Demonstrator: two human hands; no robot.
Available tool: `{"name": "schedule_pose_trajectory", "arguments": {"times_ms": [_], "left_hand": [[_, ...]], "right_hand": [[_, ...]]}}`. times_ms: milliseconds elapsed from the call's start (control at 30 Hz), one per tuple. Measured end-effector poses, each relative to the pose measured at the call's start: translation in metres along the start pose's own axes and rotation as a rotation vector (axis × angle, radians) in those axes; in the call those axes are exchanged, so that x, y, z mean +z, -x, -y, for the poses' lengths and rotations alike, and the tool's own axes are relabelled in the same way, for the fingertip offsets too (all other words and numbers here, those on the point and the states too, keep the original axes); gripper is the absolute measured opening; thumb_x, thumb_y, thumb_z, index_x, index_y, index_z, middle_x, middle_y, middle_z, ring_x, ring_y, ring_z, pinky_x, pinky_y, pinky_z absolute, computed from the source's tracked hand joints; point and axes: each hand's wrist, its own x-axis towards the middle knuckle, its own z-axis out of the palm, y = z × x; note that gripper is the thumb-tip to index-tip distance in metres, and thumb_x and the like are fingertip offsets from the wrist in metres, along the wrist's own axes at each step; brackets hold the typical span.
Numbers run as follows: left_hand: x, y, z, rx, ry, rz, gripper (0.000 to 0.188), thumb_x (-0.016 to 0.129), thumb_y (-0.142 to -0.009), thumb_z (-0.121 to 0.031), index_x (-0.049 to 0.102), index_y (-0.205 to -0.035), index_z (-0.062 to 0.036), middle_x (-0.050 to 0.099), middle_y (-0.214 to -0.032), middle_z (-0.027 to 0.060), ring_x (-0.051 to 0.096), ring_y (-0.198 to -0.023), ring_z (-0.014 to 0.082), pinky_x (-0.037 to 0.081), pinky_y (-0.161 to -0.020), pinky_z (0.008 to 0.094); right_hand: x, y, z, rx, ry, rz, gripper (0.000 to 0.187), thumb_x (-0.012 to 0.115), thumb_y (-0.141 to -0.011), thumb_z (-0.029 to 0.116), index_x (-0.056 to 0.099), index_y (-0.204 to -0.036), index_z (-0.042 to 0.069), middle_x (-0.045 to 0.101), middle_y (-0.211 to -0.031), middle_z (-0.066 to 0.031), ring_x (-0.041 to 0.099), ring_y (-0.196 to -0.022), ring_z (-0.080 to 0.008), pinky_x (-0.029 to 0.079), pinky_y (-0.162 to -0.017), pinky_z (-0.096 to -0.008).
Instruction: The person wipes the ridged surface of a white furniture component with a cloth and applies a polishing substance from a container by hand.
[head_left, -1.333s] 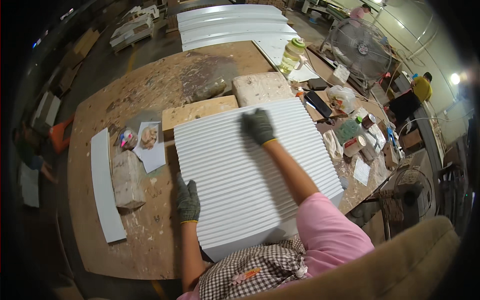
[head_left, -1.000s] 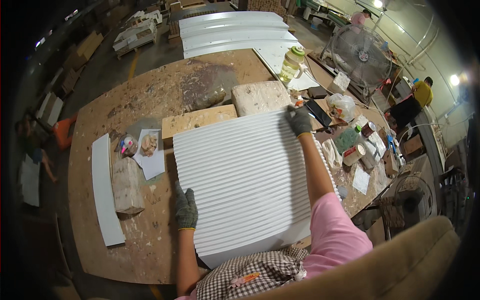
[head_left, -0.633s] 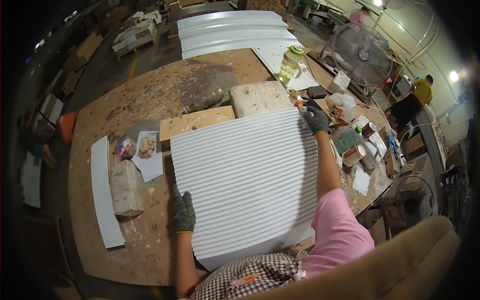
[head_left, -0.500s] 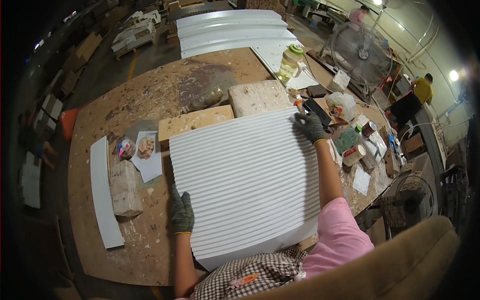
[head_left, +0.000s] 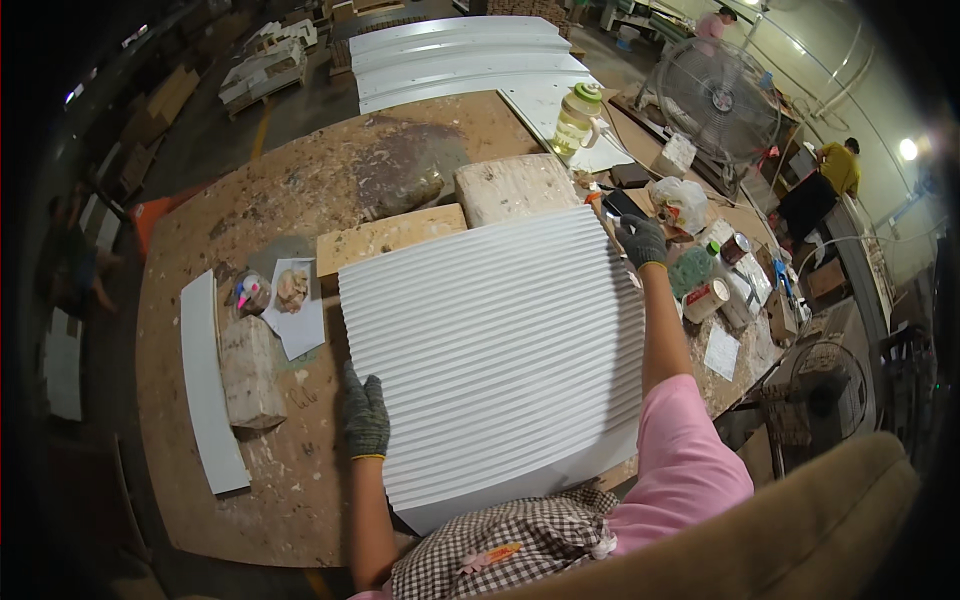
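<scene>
A large white ribbed panel [head_left: 490,360] lies in front of me, its far edge against a wooden block [head_left: 390,240] and a worn pale block [head_left: 515,190]. My left hand [head_left: 367,415], in a dark grey knitted glove, holds the panel's left edge, thumb on top and fingers along the side. Just off the far right corner is my right hand [head_left: 642,242], gloved alike, its fingers closed. A thin tool with an orange part [head_left: 594,199] sits by those fingertips; whether they hold it is unclear. Beside this hand lies a black phone-like object [head_left: 626,206].
On the left lie a curved white strip [head_left: 212,385], another worn block [head_left: 250,375] and paper [head_left: 298,330] with a crumpled lump. A green-lidded bottle [head_left: 577,120], plastic bag [head_left: 682,205] and cans [head_left: 706,300] crowd the right. A large fan [head_left: 720,100] and a co-worker [head_left: 835,175] are beyond.
My right hand has moved off the panel's far right corner, slightly to the right, and its fingers have drawn together. The left hand stays at the panel's left edge.
</scene>
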Motion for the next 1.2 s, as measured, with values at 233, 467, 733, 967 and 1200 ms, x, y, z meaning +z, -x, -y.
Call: {"name": "schedule_pose_trajectory", "arguments": {"times_ms": [233, 467, 733, 967, 1200], "left_hand": [[0.002, -0.001, 0.003, -0.003, -0.039, -0.012, 0.068, 0.047, -0.107, -0.040, 0.026, -0.161, -0.0036, 0.059, -0.134, 0.0346, 0.060, -0.118, 0.0493, 0.048, -0.100, 0.0527], [-0.001, 0.001, -0.002, -0.087, -0.054, 0.045, 0.070, 0.044, -0.107, -0.044, 0.024, -0.160, -0.0021, 0.053, -0.141, 0.0355, 0.055, -0.126, 0.0520, 0.045, -0.105, 0.0556], [-0.001, -0.003, 0.002, -0.061, -0.006, 0.039, 0.069, 0.046, -0.107, -0.043, 0.028, -0.158, 0.0011, 0.052, -0.144, 0.0353, 0.055, -0.127, 0.0505, 0.045, -0.107, 0.0546], [-0.010, 0.003, -0.008, -0.073, 0.115, 0.055, 0.061, 0.048, -0.109, -0.032, 0.032, -0.160, -0.0027, 0.046, -0.154, 0.0286, 0.047, -0.142, 0.0425, 0.039, -0.116, 0.0453], [-0.011, 0.002, -0.016, -0.118, 0.069, 0.072, 0.062, 0.048, -0.109, -0.031, 0.028, -0.161, -0.0036, 0.047, -0.153, 0.0286, 0.048, -0.140, 0.0430, 0.040, -0.115, 0.0459]], "right_hand": [[0.061, 0.088, 0.149, -0.368, -0.137, -0.020, 0.022, 0.071, -0.092, 0.037, 0.076, -0.097, 0.016, 0.061, -0.080, -0.0206, 0.061, -0.073, -0.0404, 0.048, -0.067, -0.0529], [0.089, 0.196, 0.402, -0.543, -0.309, 0.226, 0.017, 0.063, -0.087, 0.021, 0.066, -0.096, 0.007, 0.067, -0.104, -0.0231, 0.064, -0.094, -0.0409, 0.052, -0.079, -0.0537], [0.110, 0.183, 0.440, -0.814, -0.545, 0.226, 0.016, 0.072, -0.085, 0.030, 0.070, -0.095, 0.017, 0.068, -0.090, -0.0151, 0.064, -0.089, -0.0409, 0.054, -0.083, -0.0517], [0.068, 0.063, 0.197, -0.514, -0.355, 0.077, 0.022, 0.066, -0.089, 0.031, 0.074, -0.086, 0.011, 0.072, -0.077, -0.0150, 0.065, -0.075, -0.0370, 0.051, -0.075, -0.0519], [0.070, 0.029, 0.140, -0.233, -0.170, -0.111, 0.026, 0.066, -0.090, 0.033, 0.074, -0.081, 0.010, 0.067, -0.069, -0.0195, 0.065, -0.070, -0.0412, 0.055, -0.071, -0.0519]]}}
